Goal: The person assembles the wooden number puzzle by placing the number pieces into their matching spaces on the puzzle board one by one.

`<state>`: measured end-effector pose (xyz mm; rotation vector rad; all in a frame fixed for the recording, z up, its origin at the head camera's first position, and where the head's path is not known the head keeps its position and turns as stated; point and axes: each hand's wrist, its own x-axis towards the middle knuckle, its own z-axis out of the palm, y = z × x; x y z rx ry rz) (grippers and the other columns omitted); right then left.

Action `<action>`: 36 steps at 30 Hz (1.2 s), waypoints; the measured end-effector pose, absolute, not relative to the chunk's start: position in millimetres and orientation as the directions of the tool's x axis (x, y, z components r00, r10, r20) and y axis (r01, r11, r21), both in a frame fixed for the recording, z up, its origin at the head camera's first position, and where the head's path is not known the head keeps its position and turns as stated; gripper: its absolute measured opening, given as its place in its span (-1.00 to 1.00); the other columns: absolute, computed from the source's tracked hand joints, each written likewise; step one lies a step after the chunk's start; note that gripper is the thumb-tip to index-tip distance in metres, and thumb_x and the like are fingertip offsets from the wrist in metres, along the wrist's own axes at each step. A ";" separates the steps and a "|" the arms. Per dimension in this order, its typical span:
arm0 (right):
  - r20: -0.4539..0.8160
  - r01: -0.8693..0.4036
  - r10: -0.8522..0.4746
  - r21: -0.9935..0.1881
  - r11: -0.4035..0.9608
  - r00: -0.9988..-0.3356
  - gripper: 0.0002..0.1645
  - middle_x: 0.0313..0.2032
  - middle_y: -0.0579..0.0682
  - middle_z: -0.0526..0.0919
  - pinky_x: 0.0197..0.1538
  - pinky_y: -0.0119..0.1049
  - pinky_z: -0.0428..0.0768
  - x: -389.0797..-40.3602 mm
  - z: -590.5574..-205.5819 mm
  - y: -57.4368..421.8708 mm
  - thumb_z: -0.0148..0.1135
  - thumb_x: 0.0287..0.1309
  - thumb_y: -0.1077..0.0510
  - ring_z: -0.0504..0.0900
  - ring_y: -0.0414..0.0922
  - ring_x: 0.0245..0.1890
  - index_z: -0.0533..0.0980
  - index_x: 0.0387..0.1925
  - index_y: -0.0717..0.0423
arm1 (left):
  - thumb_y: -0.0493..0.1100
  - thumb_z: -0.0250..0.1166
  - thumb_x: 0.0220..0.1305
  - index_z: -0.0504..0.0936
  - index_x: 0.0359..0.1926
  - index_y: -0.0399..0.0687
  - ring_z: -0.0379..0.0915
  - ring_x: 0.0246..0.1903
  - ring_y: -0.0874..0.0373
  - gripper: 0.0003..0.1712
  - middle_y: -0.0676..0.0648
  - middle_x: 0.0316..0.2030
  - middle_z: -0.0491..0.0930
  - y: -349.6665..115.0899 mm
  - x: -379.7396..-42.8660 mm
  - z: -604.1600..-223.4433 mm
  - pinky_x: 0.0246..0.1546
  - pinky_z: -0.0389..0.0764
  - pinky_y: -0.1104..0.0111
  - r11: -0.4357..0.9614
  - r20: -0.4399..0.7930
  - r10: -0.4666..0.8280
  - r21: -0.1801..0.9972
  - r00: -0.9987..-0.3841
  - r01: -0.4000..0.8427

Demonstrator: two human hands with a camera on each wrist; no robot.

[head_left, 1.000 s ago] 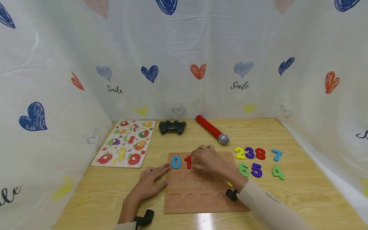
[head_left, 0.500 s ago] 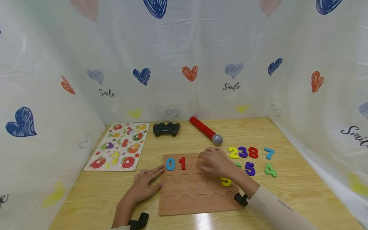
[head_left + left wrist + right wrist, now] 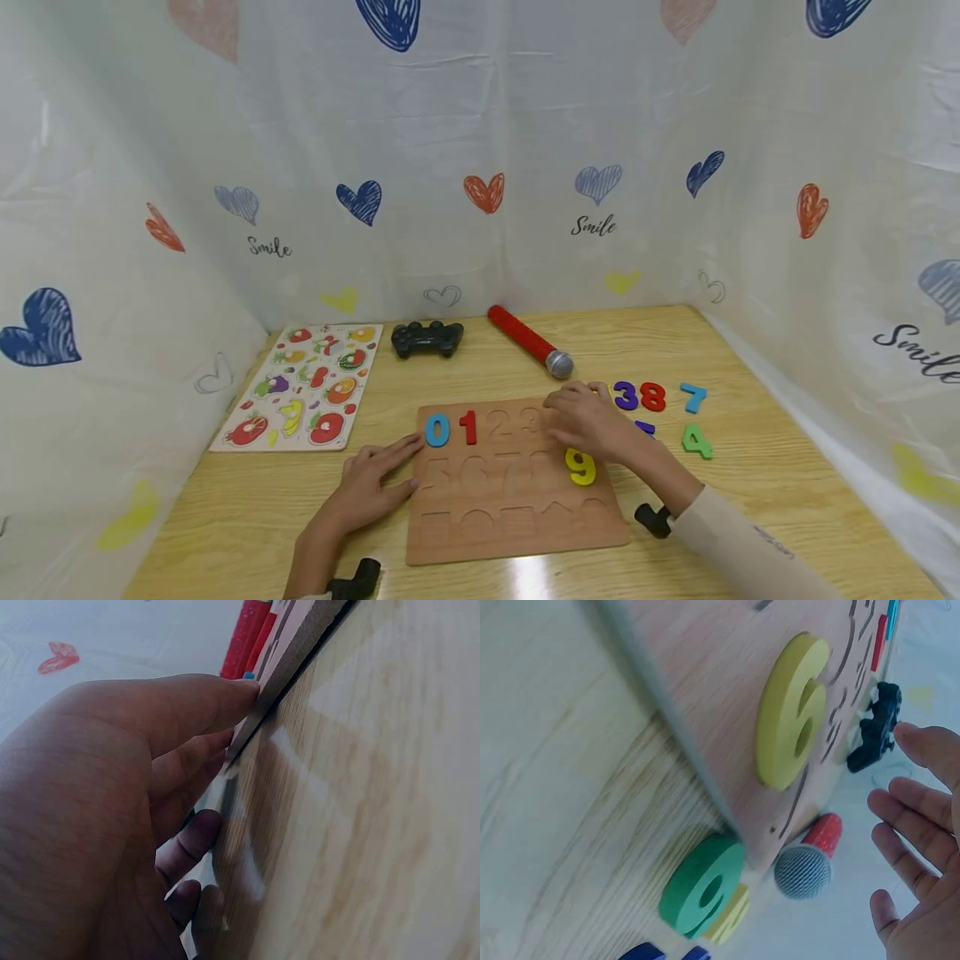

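A wooden number board point(image 3: 517, 525) lies in front of me. The blue 0 point(image 3: 437, 430) and red 1 point(image 3: 468, 427) sit at its top left, and a yellow 9 point(image 3: 581, 467) lies near its right edge. My left hand point(image 3: 367, 492) touches the board's left edge with thumb and index finger point(image 3: 202, 701). Over the board's upper right corner is my right hand point(image 3: 588, 423), fingers loosely bent and nothing in them. In the right wrist view its fingers point(image 3: 922, 832) are spread apart. The green 6 point(image 3: 701, 889) lies beside the board, hidden behind this hand in the head view.
Right of the board lie a purple 3 point(image 3: 626, 396), red 8 point(image 3: 653, 397), blue 7 point(image 3: 693, 397) and green 4 point(image 3: 697, 442). Farther back are a red microphone point(image 3: 525, 337) and a black game controller point(image 3: 427, 339). A fruit picture board point(image 3: 300, 387) lies at left.
My right hand has moved right across the board from beside the red 1 toward the loose numbers, uncovering the yellow 9. My left hand stays at the board's edge. The head view has shifted slightly.
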<state>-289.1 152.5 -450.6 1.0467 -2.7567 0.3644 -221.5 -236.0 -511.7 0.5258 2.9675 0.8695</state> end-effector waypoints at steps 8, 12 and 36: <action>0.209 -0.604 -0.570 -0.177 0.777 -0.794 -0.60 0.02 -0.05 0.68 0.10 0.20 0.23 -294.4 -455.3 170.0 0.42 0.18 0.04 0.46 0.03 0.14 0.65 0.03 0.08 | 0.25 0.26 0.33 0.42 0.43 0.31 0.28 0.01 0.10 -0.32 0.16 0.43 0.30 -236.2 -219.6 -510.4 -0.03 0.16 0.00 0.783 0.102 0.314 0.534 -0.944 0.319; 0.243 -0.603 -0.559 -0.180 0.777 -0.793 -0.58 -0.02 -0.04 0.68 0.02 0.12 0.25 -296.8 -458.2 181.7 0.47 0.13 0.06 0.48 0.03 0.09 0.65 0.02 0.09 | 0.25 0.26 0.33 0.43 0.43 0.31 0.28 0.00 0.10 -0.32 0.16 0.43 0.30 -236.4 -219.4 -510.9 -0.04 0.16 0.02 0.781 0.104 0.314 0.537 -0.944 0.319; 0.251 -0.547 -0.495 -0.223 0.807 -0.832 -0.51 0.01 0.06 0.67 0.06 0.25 0.18 -317.8 -471.7 222.9 0.48 0.13 0.08 0.45 0.13 0.11 0.61 0.07 0.17 | 0.28 0.22 0.35 0.40 0.44 0.37 0.27 -0.01 0.13 -0.33 0.20 0.44 0.27 -235.7 -219.4 -511.7 -0.03 0.17 0.01 0.792 0.090 0.310 0.526 -0.946 0.310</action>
